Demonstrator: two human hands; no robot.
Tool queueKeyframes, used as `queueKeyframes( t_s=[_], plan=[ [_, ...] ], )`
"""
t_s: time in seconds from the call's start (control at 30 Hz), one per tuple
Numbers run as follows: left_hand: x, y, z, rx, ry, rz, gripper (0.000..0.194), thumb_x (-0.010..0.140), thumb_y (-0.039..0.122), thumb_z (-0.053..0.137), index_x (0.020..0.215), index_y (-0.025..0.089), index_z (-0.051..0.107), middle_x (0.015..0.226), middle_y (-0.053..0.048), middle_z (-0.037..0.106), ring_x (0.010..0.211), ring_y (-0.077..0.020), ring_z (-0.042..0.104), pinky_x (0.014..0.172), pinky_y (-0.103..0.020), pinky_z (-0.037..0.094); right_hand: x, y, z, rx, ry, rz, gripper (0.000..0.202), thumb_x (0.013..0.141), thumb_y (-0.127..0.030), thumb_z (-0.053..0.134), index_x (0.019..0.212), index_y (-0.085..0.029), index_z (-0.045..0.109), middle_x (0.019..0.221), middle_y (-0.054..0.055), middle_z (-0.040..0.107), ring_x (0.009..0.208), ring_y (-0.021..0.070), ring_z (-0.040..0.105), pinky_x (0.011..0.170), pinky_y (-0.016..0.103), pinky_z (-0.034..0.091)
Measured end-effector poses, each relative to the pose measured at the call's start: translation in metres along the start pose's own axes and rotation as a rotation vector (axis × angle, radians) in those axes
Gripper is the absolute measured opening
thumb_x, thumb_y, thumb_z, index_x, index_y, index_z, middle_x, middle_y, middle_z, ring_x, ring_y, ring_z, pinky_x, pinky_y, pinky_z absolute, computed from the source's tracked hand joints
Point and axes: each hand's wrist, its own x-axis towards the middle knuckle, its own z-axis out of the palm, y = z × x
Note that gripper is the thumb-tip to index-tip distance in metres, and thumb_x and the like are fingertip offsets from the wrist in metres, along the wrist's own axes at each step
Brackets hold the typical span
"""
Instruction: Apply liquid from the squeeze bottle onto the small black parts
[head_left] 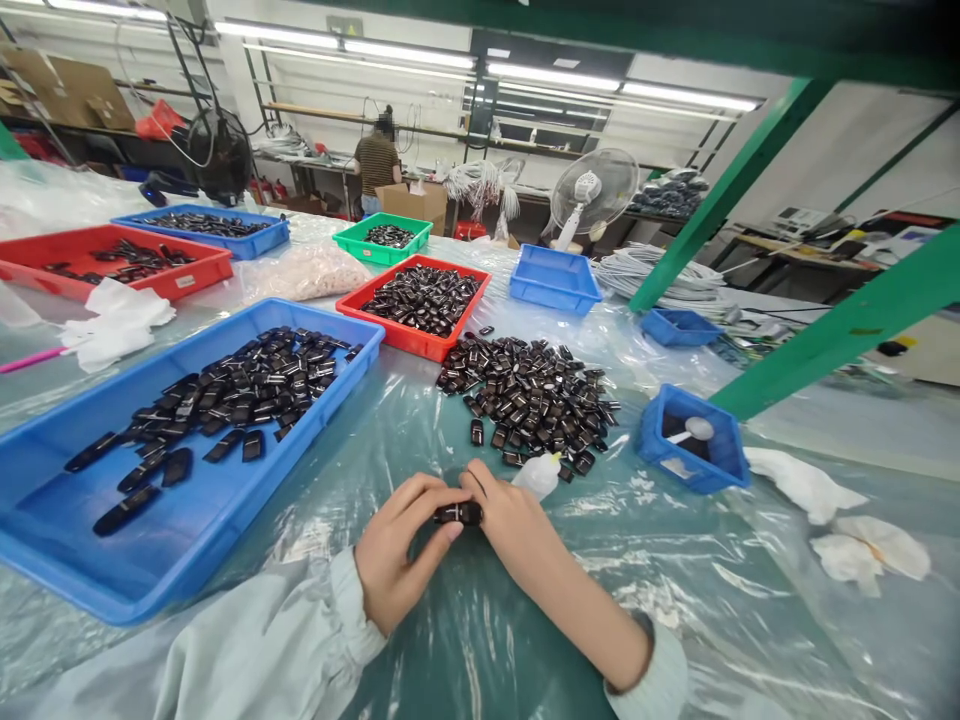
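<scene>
My left hand (401, 545) and my right hand (510, 520) meet over the plastic-covered table and together pinch one small black glossy part (459, 514) between the fingertips. A small white squeeze bottle (538, 474) lies just behind my right hand, which seems to hold it too. A loose pile of the same black parts (532, 395) sits on the table beyond my hands. To my left a large blue tray (90, 570) holds several more black parts (247, 385).
A red tray (390, 332) of parts stands behind the pile, with a green tray (352, 243) and other blue and red trays farther back. A small blue bin (694, 470) sits at right near crumpled white wipes (870, 550). A person stands at a far bench (376, 160).
</scene>
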Motion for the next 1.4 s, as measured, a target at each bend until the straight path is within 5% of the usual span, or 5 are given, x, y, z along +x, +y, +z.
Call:
queueKeyframes(
  t_s=[0.37, 0.5, 0.8, 1.1, 1.4],
  plan=[
    [0.0, 0.003, -0.003, 0.001, 0.048, 0.0, 0.025, 0.096, 0.022, 0.044, 0.118, 0.021, 0.056, 0.104, -0.008, 0.055, 0.091, -0.019, 0.053, 0.083, -0.031, 0.046, -0.012, -0.007, 0.004, 0.29, 0.052, 0.083, 0.03, 0.083, 0.008, 0.031, 0.089, -0.015, 0.049, 0.086, 0.009, 0.051, 0.071, 0.0261, 0.056, 0.054, 0.034, 0.045],
    [0.001, 0.006, -0.005, -0.013, 0.057, -0.006, 0.025, 0.095, 0.019, 0.045, 0.117, 0.023, 0.056, 0.105, -0.007, 0.054, 0.093, -0.018, 0.052, 0.084, -0.029, 0.045, -0.017, -0.005, -0.014, 0.517, 0.095, 0.13, 0.02, 0.092, -0.003, 0.032, 0.088, -0.018, 0.046, 0.083, 0.005, 0.051, 0.068, 0.0197, 0.054, 0.058, 0.031, 0.047],
    [0.0, 0.006, -0.008, -0.021, 0.08, 0.072, 0.025, 0.095, 0.017, 0.046, 0.118, 0.022, 0.056, 0.105, -0.008, 0.06, 0.096, -0.019, 0.054, 0.084, -0.03, 0.044, -0.022, -0.007, -0.053, 1.826, -0.045, 0.472, 0.028, 0.091, -0.044, 0.058, 0.088, -0.017, 0.053, 0.067, -0.001, 0.051, 0.063, 0.0127, 0.047, 0.063, 0.024, 0.04],
    [0.0, 0.006, -0.008, -0.057, 0.062, 0.128, 0.025, 0.094, 0.015, 0.05, 0.117, 0.022, 0.057, 0.1, -0.004, 0.064, 0.091, -0.0155, 0.056, 0.081, -0.025, 0.043, -0.025, -0.012, -0.054, 2.134, -0.075, 0.58, 0.025, 0.086, -0.038, 0.07, 0.087, -0.017, 0.055, 0.066, -0.004, 0.046, 0.062, 0.0088, 0.045, 0.063, 0.019, 0.037],
    [0.001, 0.011, -0.013, 0.042, 0.094, 0.385, 0.027, 0.094, 0.012, 0.05, 0.12, 0.013, 0.057, 0.097, -0.008, 0.064, 0.086, -0.0153, 0.055, 0.079, -0.026, 0.045, -0.03, -0.016, -0.047, 2.292, -0.214, 0.515, 0.022, 0.089, -0.036, 0.067, 0.097, -0.017, 0.059, 0.074, 0.0, 0.052, 0.069, 0.0111, 0.051, 0.065, 0.022, 0.042]
  ],
)
